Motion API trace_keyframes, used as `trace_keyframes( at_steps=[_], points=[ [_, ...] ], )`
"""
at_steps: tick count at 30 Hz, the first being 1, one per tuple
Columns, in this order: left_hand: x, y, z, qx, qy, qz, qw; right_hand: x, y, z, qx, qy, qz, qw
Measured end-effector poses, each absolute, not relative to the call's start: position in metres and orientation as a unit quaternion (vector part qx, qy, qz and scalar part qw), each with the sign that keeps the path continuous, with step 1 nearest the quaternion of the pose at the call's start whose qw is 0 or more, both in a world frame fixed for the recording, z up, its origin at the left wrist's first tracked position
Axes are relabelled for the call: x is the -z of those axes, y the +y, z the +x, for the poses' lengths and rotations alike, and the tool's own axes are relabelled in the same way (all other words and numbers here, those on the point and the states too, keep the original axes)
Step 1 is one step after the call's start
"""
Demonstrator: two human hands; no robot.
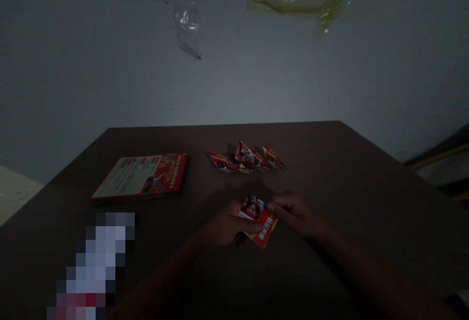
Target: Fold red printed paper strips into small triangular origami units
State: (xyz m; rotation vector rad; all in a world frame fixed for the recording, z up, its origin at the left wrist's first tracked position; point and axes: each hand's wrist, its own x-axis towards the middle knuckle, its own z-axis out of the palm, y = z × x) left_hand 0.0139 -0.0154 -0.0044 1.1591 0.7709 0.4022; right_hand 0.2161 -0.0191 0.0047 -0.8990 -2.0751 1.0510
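Observation:
Both hands meet over a small red printed paper [261,223] lying low over the dark table [351,183]. My left hand [227,225] pinches the paper's left side, thumb on top. My right hand [295,213] grips its upper right edge with curled fingers. The paper looks partly folded. Just beyond the hands lie several folded red paper pieces [248,159] in a loose row.
A stack of red and white printed sheets [142,176] lies at the left of the table. A blurred-out object [95,266] sits at the near left. Clear and yellowish plastic [293,5] hangs on the grey wall. A chair [445,163] stands at the right.

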Motion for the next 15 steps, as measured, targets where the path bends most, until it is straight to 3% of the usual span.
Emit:
trace_keyframes(
  at_steps=[9,15],
  points=[
    [0.0051,-0.0167,0.0129,-0.172,0.392,0.57,0.701,-0.0065,-0.0207,0.2137,-0.297,-0.826,-0.362,0.313],
    [0.0034,-0.0213,0.0147,-0.138,0.412,0.594,0.677,-0.0077,-0.0181,0.2142,-0.338,-0.822,-0.348,0.298]
  ],
)
